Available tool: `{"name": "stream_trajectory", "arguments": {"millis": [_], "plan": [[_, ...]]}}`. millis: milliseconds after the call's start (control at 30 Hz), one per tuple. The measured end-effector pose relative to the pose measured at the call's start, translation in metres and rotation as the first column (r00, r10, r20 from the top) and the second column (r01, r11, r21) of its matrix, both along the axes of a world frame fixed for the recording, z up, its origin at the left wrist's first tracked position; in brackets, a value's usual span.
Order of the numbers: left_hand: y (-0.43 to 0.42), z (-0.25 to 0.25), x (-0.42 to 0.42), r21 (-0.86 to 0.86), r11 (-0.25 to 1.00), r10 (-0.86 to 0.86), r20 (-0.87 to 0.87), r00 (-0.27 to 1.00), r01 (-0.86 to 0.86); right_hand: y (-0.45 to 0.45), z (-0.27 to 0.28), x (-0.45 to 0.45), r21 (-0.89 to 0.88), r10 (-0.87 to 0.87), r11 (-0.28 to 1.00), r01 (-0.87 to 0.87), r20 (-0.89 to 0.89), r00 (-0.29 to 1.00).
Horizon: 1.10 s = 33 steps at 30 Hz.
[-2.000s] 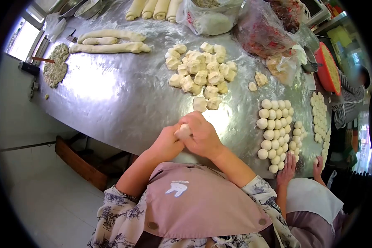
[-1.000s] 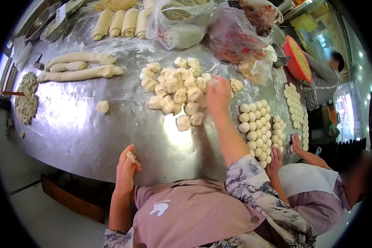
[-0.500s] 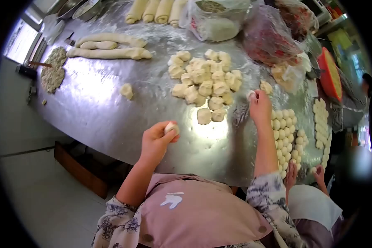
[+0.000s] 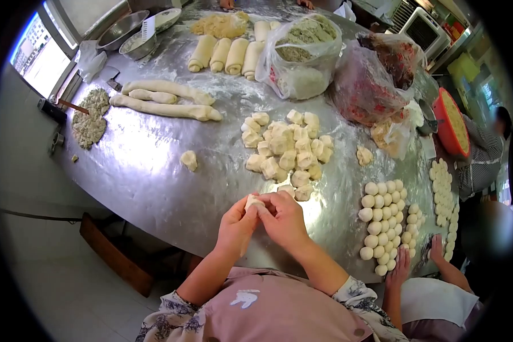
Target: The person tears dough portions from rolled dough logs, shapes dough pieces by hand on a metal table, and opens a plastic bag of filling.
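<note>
Both hands meet over the near edge of the steel table, in front of my apron. A small pale piece of dough (image 4: 253, 201) shows between their fingertips. My left hand (image 4: 237, 223) is closed around it from the left, and my right hand (image 4: 281, 216) pinches it from the right. The fingers hide most of the piece. Just beyond my knuckles is a heap of cut dough lumps (image 4: 288, 139), the nearest one partly covered by my right hand. One lone dough lump (image 4: 188, 160) lies to the left.
Rounded dough balls (image 4: 382, 219) stand in rows at right, beside a co-worker's hands (image 4: 402, 265). Dough ropes (image 4: 165, 106) and a grainy mound (image 4: 90, 122) lie left. Farther back are dough rolls (image 4: 227, 55), filled plastic bags (image 4: 302, 57), metal bowls (image 4: 122, 29) and a red basin (image 4: 451, 122).
My right hand has come back from the right, near the bags, to join my left at the dough piece. My left hand has shifted slightly right and nearer. The view has tilted up.
</note>
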<state>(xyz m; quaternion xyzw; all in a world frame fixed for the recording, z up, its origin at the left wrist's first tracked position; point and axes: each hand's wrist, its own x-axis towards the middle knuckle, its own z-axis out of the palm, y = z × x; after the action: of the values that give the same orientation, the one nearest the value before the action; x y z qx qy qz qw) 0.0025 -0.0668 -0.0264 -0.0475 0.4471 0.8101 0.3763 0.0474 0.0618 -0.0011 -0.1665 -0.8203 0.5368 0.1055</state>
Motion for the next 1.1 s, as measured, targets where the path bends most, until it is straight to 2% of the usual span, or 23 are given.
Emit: {"name": "stream_trajectory", "arguments": {"millis": [67,100,200,267,367,467,533,567,633,667,733,767,833,933,967,1033,1100], "plan": [[-0.006,-0.002,-0.001,0.050,0.999,0.009,0.052,0.999,-0.011,0.000,0.004,0.000,-0.087,0.032,0.996,-0.027,0.048,0.998],[-0.008,-0.005,-0.001,0.024,1.000,0.014,0.047,0.999,-0.015,0.000,0.002,0.002,-0.111,0.048,0.993,-0.039,0.075,0.996],[-0.012,-0.008,-0.002,-0.071,0.997,0.000,0.007,1.000,0.000,-0.007,0.004,0.007,-0.241,-0.042,0.968,0.071,0.127,0.991],[-0.014,-0.009,-0.001,-0.161,0.986,-0.050,-0.044,0.998,0.042,-0.002,0.006,0.011,-0.206,0.040,0.978,-0.015,0.118,0.992],[-0.017,-0.015,-0.001,-0.321,0.942,-0.189,-0.251,0.949,0.103,0.003,0.008,0.014,-0.185,0.103,0.979,-0.082,0.107,0.989],[-0.018,-0.014,0.003,-0.327,0.945,-0.191,-0.474,0.860,0.029,0.008,0.004,0.015,-0.200,0.136,0.973,-0.117,0.081,0.987],[-0.019,-0.006,-0.002,-0.275,0.960,-0.172,-0.446,0.878,0.048,0.013,0.005,0.017,-0.145,0.190,0.974,-0.174,0.111,0.975],[-0.021,-0.002,-0.004,-0.250,0.967,-0.161,-0.429,0.889,0.055,0.013,0.003,0.018,-0.157,0.186,0.973,-0.171,0.084,0.979],[-0.024,0.007,-0.009,-0.217,0.963,-0.220,-0.284,0.933,0.161,0.012,-0.002,0.022,-0.184,0.179,0.968,-0.170,0.035,0.983],[-0.025,0.008,-0.009,-0.195,0.958,-0.251,-0.207,0.946,0.211,0.013,-0.001,0.024,-0.216,0.180,0.963,-0.163,0.062,0.982],[-0.027,0.004,-0.005,-0.124,0.972,-0.223,-0.198,0.955,0.201,0.015,0.003,0.027,-0.278,0.189,0.949,-0.150,0.121,0.975],[-0.029,0.003,-0.003,-0.089,0.978,-0.205,-0.192,0.960,0.191,0.013,0.004,0.029,-0.243,0.147,0.962,-0.125,0.073,0.986],[-0.035,0.010,0.000,0.054,0.981,-0.188,0.063,0.980,0.185,0.010,0.006,0.031,-0.176,0.070,0.982,-0.074,-0.031,0.997],[-0.041,0.010,-0.003,0.209,0.968,-0.209,0.360,0.909,0.140,0.004,0.006,0.031,0.125,0.113,0.988,-0.086,-0.234,0.966],[-0.043,0.007,-0.003,0.251,0.961,-0.222,0.438,0.871,0.118,0.000,0.003,0.031,0.161,0.175,0.977,-0.139,-0.238,0.955],[-0.044,0.000,0.004,0.109,0.986,-0.156,0.299,0.941,0.129,-0.008,-0.005,0.032,0.234,0.301,0.941,-0.245,-0.243,0.922],[-0.048,-0.006,0.006,0.014,0.994,-0.106,0.199,0.974,0.106,-0.010,0.000,0.033,0.118,0.345,0.938,-0.327,-0.200,0.917]]}}
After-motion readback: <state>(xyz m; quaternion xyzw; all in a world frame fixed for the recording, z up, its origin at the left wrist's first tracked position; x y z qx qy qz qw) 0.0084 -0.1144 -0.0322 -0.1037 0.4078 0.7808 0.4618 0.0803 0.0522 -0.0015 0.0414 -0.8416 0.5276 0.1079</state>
